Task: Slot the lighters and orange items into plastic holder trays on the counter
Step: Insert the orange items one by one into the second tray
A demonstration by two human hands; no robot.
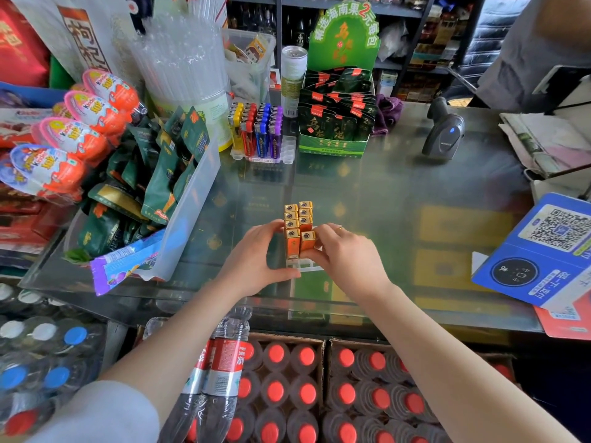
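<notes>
Several orange lighters with gold tops [297,219] stand upright in two rows in a clear plastic holder tray [305,265] on the glass counter. My left hand [256,260] grips the tray's left side, thumb at its front edge. My right hand [345,257] pinches the front-right orange lighter [307,240], which sits tilted and lower than its neighbour. A second tray [287,148] at the back holds yellow, red, blue and purple lighters [256,132] upright.
A clear bin of green snack packets [166,187] and chocolate eggs [73,135] crowd the left. A green display box [332,145], a can [292,78], a barcode scanner [444,132] and a blue QR payment stand [543,251] sit on the counter. Bottles fill boxes below.
</notes>
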